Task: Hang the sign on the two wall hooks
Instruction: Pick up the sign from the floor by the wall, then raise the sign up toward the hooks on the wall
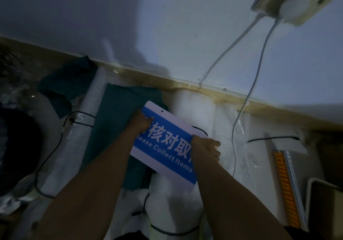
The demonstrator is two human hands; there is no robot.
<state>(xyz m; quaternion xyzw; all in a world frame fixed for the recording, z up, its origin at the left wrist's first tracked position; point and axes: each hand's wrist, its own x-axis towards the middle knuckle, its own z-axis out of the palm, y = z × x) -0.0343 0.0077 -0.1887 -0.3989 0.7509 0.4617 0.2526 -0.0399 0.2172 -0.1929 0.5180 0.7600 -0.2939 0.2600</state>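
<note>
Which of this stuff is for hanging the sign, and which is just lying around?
For the job:
sign
left hand
right hand

Lying about:
green cloth
power strip
white cables
black cable
orange strip

No hooks in view.

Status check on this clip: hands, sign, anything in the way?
Left hand and right hand both gripping the sign by its ends. Sign low over the cluttered floor, not hung. No hooks in view; white cables dangle down the wall.

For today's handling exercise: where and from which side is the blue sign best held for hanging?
Probably by its two short ends, as the left hand and right hand do now. The sign is a thin, flat rectangle; that leaves the hole on the top edge clear.
</note>
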